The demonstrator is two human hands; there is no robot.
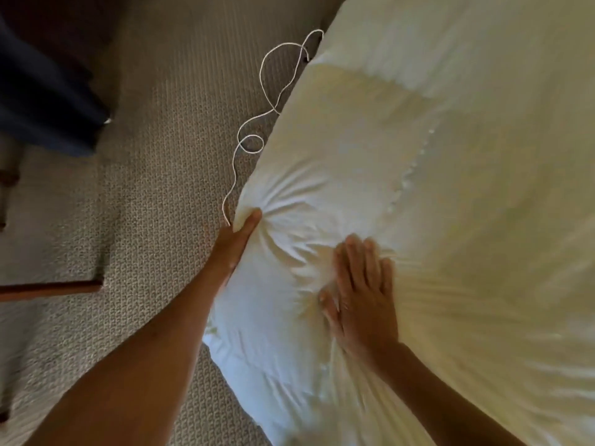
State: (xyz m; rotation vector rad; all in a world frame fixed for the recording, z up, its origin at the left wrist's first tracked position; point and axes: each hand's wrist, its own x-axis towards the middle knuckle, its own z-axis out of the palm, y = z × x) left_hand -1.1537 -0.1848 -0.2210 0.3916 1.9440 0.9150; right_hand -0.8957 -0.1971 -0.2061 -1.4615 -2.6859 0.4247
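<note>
Gripping the edge of the white duvet [418,188], the left hand [236,243] has its thumb on top of the cloth while its other fingers are hidden under the edge, so the cloth gathers into folds that run toward the thumb. The right hand [362,294] lies flat on the duvet a little to the side, with fingers straight and close together, pressing down. It holds nothing, and it looks slightly blurred. More creases spread out from under its palm. The duvet fills the right part of the view, and its edge borders the beige carpet [145,188]. On the carpet, along this edge, a thin white cord [261,70] lies in loose loops, and its near end comes just beside the left hand. Far to the left are a wooden bar [51,288] and a dark blue cloth [42,101]
</note>
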